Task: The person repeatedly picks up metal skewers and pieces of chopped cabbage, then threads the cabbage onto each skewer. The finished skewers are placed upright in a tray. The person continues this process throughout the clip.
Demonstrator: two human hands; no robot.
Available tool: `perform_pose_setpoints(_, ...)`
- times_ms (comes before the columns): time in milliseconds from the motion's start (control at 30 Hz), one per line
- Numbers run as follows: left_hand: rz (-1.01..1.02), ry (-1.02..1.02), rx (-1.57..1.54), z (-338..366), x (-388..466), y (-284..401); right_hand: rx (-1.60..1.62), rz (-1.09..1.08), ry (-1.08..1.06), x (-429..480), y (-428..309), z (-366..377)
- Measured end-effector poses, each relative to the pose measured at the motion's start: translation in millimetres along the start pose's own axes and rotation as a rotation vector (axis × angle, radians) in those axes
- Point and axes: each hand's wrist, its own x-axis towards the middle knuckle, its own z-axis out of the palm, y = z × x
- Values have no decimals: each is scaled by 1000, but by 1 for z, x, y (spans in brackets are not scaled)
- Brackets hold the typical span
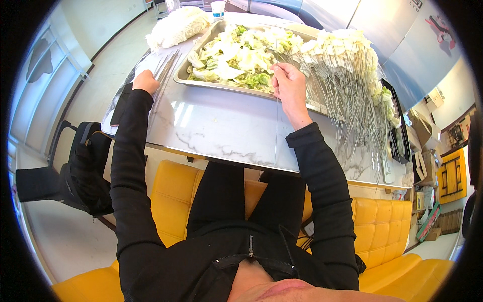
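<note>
My right hand [289, 88] pinches a long thin metal skewer [277, 128] over the near edge of a steel tray [226, 86]. The tray holds torn pieces of napa cabbage [236, 53]. Many skewers with cabbage leaves [336, 45] at their far ends lie in a heap [351, 98] across the tray's right side, their bare ends pointing towards me. At the table's left, my left hand [146, 82] is curled beside a small bunch of bare skewers [168, 68]. Its fingertips are hidden, so whether it grips any skewer does not show.
A napa cabbage [179, 28] lies at the far left of the marble-patterned table [211, 132], near a paper cup [218, 9]. A dark flat object [122, 105] sits by my left forearm. A long black box [400, 145] stands at right. A black backpack [88, 166] occupies a chair.
</note>
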Motion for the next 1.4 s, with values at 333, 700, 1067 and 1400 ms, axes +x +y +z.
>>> perform_pose_setpoints(333,-149,-130,-440,0,-3,-5,3,-2,-11,0,0,0)
perform_pose_setpoints(700,-138,-106,-348,1,-4,-6,-12,-9,-13,1,1,-1)
perform_pose_setpoints(1067,-68,82,-185,19,6,-30,2,-7,-14,0,0,2)
perform_pose_setpoints(1400,105,278,-507,14,1,-1,-6,-33,-8,2,4,1)
